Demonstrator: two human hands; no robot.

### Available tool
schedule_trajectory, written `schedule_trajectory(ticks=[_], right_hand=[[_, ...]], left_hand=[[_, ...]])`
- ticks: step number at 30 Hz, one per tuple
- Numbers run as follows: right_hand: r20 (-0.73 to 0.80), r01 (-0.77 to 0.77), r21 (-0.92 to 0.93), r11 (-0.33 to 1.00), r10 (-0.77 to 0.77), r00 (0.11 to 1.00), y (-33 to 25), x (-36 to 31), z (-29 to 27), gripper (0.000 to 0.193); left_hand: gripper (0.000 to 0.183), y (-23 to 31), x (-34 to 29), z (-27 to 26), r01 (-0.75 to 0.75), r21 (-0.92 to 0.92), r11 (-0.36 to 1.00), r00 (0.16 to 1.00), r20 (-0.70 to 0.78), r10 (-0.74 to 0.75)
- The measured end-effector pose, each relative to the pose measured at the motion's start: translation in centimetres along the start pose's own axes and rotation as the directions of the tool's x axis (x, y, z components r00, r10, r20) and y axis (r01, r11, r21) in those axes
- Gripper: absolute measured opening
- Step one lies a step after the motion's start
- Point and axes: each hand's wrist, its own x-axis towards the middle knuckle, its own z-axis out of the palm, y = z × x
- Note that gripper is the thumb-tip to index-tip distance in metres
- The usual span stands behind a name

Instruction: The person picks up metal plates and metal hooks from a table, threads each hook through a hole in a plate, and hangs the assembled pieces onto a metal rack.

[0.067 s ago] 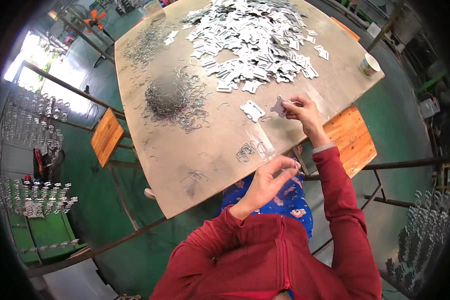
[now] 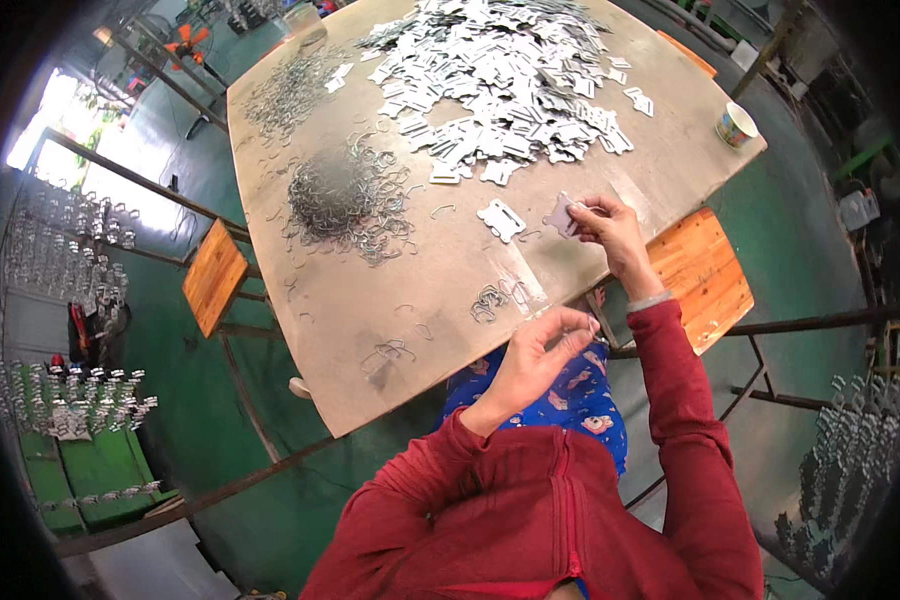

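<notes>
Between the thumb and fingers of my right hand [image 2: 613, 238] is a flat metal plate [image 2: 562, 214] with notched edges, raised over the table's near right part. My left hand [image 2: 542, 362] is closer to me, just off the table's front edge. Its thumb and forefinger pinch a thin bent wire hook [image 2: 593, 325], only partly visible. A single pale plate [image 2: 501, 220] lies flat left of the held one. Near the front edge is a small cluster of wire hooks [image 2: 489, 301], and one loose hook [image 2: 443, 210] lies farther back.
A big heap of plates [image 2: 510, 85] covers the table's far middle. Left of it sits a tangled pile of wire hooks [image 2: 338, 195]. A paper cup [image 2: 736, 125] stands near the right edge. Wooden stools [image 2: 703, 275] flank the table [image 2: 370, 320]; hanging racks of metal parts [image 2: 70, 400] stand left.
The plate in my right hand has tilted slightly and its face looks lighter. My left hand keeps its pinch almost in place.
</notes>
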Motion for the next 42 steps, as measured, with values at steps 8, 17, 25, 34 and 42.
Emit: schedule_trajectory(ticks=[8,17,25,34,42], right_hand=[[-0.054,0.055,0.168,0.984,-0.047,0.997,-2.0,-9.3,-0.8,0.015],[-0.122,0.134,0.184,0.974,-0.112,0.986,-2.7,-11.4,-0.5,0.015],[-0.076,0.144,0.095,0.985,-0.137,0.988,-2.9,-12.3,0.6,0.014],[-0.012,0.393,-0.173,0.903,-0.401,0.916,-4.4,-15.3,0.0,0.010],[-0.042,0.221,-0.097,0.970,-0.226,0.973,-3.6,-15.4,-0.6,0.009]], left_hand=[[0.017,-0.8,1.7,0.9,0.125,0.064,0.990,0.988,-0.093,-0.119],[0.016,-0.4,1.9,1.1,0.068,0.168,0.983,0.997,-0.059,-0.059],[0.016,-1.0,1.0,-0.5,0.061,0.157,0.986,0.998,-0.019,-0.059],[0.023,2.5,8.7,-14.9,0.079,0.941,0.328,0.834,-0.242,0.495],[0.009,-0.4,9.9,-18.6,0.083,0.996,0.037,0.909,-0.090,0.407]])
